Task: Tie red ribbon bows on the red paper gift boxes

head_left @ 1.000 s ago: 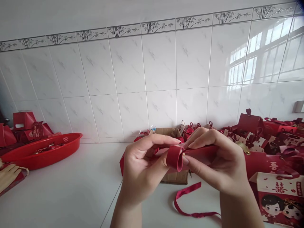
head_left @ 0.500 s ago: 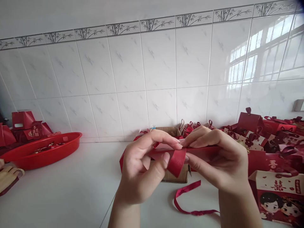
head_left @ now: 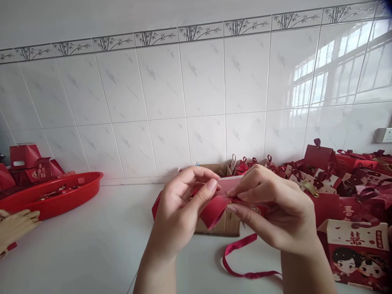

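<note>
- Red, smooth and flat, a ribbon loop (head_left: 212, 211) hangs between the two hands, raised above the white table (head_left: 101, 237), its rounded end tilted down toward the near edge.
- The right hand (head_left: 234, 200) pinches the crossed ends of this loop between thumb and fingers; the loop lies to the left of its fingertips.
- The left hand (head_left: 217, 184) has thumb and forefinger brought together just above the loop; whether anything sits between them, I cannot tell.
- Just behind the fingers shows a pale pink card panel (head_left: 231, 184), partly hidden.
- Beyond the hands, a brown cardboard box (head_left: 219, 229) stands toward the table's far edge.
- A narrow, curled, dark red ribbon (head_left: 241, 243) lies on the table between that box and the near edge.
- Toward the far left corner sits a red oval plastic basin (head_left: 72, 201), with a co-worker's hand (head_left: 20, 228) in front of it.
</note>
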`<state>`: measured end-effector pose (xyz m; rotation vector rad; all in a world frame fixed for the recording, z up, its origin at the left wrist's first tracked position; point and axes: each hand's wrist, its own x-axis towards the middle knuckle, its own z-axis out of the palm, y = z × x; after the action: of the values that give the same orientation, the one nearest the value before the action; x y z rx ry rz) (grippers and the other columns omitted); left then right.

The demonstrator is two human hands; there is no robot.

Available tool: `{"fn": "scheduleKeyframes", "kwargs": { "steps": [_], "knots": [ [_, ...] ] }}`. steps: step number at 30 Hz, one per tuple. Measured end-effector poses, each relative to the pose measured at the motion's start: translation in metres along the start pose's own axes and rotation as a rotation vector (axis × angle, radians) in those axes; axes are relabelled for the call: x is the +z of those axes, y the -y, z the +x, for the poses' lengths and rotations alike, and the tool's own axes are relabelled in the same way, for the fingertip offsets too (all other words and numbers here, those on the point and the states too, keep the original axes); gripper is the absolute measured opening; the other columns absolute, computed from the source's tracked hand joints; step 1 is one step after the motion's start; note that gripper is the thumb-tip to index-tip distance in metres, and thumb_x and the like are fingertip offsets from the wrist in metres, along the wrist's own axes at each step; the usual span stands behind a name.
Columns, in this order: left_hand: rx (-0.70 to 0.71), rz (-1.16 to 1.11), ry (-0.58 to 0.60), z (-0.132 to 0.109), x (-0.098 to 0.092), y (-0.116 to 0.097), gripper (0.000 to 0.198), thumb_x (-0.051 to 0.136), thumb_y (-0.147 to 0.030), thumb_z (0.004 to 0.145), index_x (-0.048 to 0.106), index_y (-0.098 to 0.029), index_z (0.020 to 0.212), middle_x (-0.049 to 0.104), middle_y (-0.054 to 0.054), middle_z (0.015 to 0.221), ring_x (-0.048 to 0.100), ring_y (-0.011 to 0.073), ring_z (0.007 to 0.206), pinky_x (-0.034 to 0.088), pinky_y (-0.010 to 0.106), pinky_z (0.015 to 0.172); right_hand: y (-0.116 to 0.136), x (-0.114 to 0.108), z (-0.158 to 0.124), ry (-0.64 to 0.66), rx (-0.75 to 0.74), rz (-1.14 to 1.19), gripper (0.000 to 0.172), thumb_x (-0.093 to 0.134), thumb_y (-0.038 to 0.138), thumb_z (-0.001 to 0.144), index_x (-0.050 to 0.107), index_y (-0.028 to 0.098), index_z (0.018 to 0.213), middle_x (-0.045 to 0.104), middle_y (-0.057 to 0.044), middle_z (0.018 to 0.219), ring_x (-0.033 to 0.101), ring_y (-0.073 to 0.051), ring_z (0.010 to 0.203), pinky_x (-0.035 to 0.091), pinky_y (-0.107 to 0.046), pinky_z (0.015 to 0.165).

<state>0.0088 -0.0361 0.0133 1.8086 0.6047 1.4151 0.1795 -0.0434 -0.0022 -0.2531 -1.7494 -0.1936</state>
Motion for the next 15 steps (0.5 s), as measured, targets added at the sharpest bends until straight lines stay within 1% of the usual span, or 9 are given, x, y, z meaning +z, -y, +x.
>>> {"fn": "scheduleKeyframes", "kwargs": {
  "steps": [4,7,9,15],
  "knots": [
    [0.042,0.070,0.133,0.0012,-0.0042,-0.0005,0.023,0.061,-0.037,0.087,0.058,-0.018,0.075,0.062,0.003,0.078,0.057,0.0140,0.077,0.043,0.023,0.065,0.0010,-0.0016,-0.0008,-0.009,-0.005,0.008,0.020,0.066,0.001,0.074,0.054,0.017,0.073,0.061,-0.002,0.070,0.058,-0.014,0.063,0.042,-0.033,0.056],
    [0.084,0.089,0.205,0.0012,-0.0061,-0.0011,0.018,0.058,-0.034,0.089,0.060,-0.019,0.080,0.060,0.002,0.080,0.055,0.0129,0.077,0.043,0.023,0.065,0.0005,-0.0019,-0.0013,-0.022,-0.002,0.009,0.019,0.066,0.001,0.074,0.055,0.016,0.074,0.062,-0.002,0.071,0.057,-0.014,0.063,0.042,-0.033,0.056],
    [0.097,0.079,0.208,0.0014,-0.0061,-0.0014,0.014,0.058,-0.032,0.089,0.061,-0.019,0.084,0.060,0.001,0.081,0.055,0.0121,0.075,0.043,0.022,0.065,0.0000,-0.0018,-0.0014,-0.031,0.002,0.014,0.019,0.066,0.001,0.074,0.055,0.016,0.074,0.062,-0.003,0.072,0.057,-0.014,0.062,0.042,-0.032,0.055],
    [0.103,0.065,0.187,0.0013,-0.0042,-0.0012,0.008,0.060,-0.028,0.088,0.063,-0.020,0.086,0.061,0.000,0.080,0.055,0.0101,0.072,0.045,0.020,0.065,0.0007,-0.0025,-0.0035,-0.042,0.024,0.037,0.019,0.067,0.001,0.074,0.056,0.016,0.075,0.063,-0.004,0.072,0.059,-0.016,0.064,0.043,-0.034,0.056]
  ]
}}
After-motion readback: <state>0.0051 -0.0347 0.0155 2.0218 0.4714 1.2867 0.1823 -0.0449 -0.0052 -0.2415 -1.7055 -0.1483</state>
